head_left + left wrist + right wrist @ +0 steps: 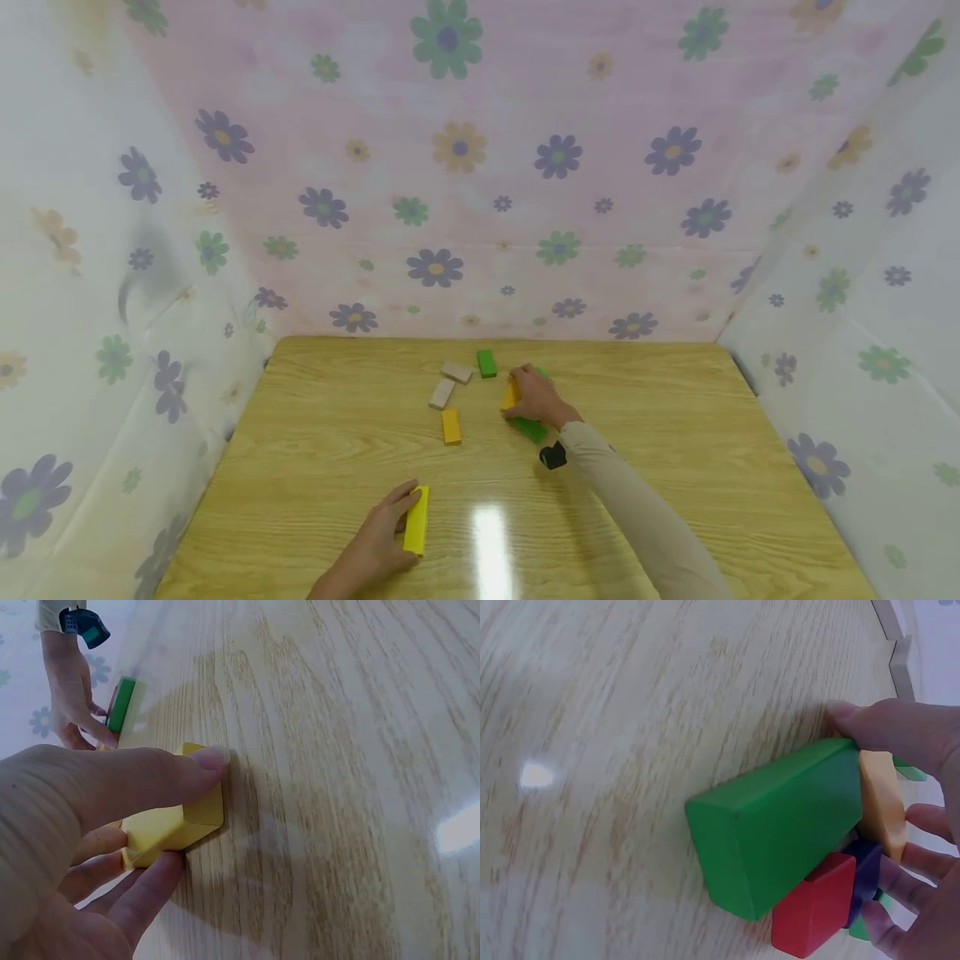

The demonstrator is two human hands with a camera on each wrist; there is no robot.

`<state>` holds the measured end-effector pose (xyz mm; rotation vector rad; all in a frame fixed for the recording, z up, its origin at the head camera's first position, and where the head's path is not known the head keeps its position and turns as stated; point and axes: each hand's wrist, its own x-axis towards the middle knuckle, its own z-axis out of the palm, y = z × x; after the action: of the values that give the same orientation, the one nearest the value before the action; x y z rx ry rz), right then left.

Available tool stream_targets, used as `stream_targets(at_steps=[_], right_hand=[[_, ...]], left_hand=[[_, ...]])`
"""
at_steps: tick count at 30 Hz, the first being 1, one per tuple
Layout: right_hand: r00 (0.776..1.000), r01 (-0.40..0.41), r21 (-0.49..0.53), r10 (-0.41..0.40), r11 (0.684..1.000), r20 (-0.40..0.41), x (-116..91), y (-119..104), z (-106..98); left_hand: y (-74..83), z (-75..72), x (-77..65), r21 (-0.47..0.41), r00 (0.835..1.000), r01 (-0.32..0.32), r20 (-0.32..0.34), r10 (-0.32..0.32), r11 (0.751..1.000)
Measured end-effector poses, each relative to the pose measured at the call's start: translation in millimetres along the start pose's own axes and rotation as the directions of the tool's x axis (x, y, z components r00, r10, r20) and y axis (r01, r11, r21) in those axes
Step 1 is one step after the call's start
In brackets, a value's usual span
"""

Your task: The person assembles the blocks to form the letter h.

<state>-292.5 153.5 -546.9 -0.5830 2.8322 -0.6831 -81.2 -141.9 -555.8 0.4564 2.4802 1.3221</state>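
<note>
My left hand (371, 537) holds a long yellow block (416, 522) at the front of the table, with the thumb across one end and the fingers along the other side. Farther off, my right hand (538, 396) reaches over a cluster of blocks and grips an orange-yellow block (881, 799) between thumb and fingers. Beside that one lies a larger green block (795, 817). A red block (815, 907) and a dark blue block (865, 874) lie against the green one, close to the right fingertips. In the head view the right hand hides part of this cluster.
Left of the right hand lie two plain wooden blocks (442, 392), a small green block (487, 363) and an orange block (451, 426). A black device (553, 456) sits at the right wrist. Flower-patterned cloth (495, 167) surrounds the wood-grain table (322, 450) at the back and sides.
</note>
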Motion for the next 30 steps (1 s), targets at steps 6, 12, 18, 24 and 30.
stream_targets(at_steps=[6,12,18,24,30], right_hand=[[0.999,-0.008,-0.001,0.008,1.000,-0.031,-2.5,1.0,-0.2],[1.000,0.009,0.036,-0.009,0.999,-0.022,-3.2,-4.9,-5.9],[1.000,0.021,0.092,-0.020,0.995,-0.012,-5.2,-6.6,-11.5],[0.998,0.067,0.102,-0.066,0.992,-0.012,-8.8,-10.1,-22.9],[0.995,0.096,0.136,-0.095,0.986,-0.017,-17.1,-12.6,-31.2]], left_hand=[[-1.6,2.9,0.0,-0.015,1.000,0.020,0.011,-0.020,1.000],[-1.1,1.8,-2.1,0.047,1.000,0.026,0.004,-0.026,0.999],[2.0,-0.3,-3.6,0.080,0.999,0.040,0.009,-0.041,0.996],[0.0,-0.6,-4.1,0.083,0.999,0.039,-0.001,-0.039,0.996],[1.2,0.1,-5.0,0.106,0.998,0.046,-0.039,-0.042,0.993]])
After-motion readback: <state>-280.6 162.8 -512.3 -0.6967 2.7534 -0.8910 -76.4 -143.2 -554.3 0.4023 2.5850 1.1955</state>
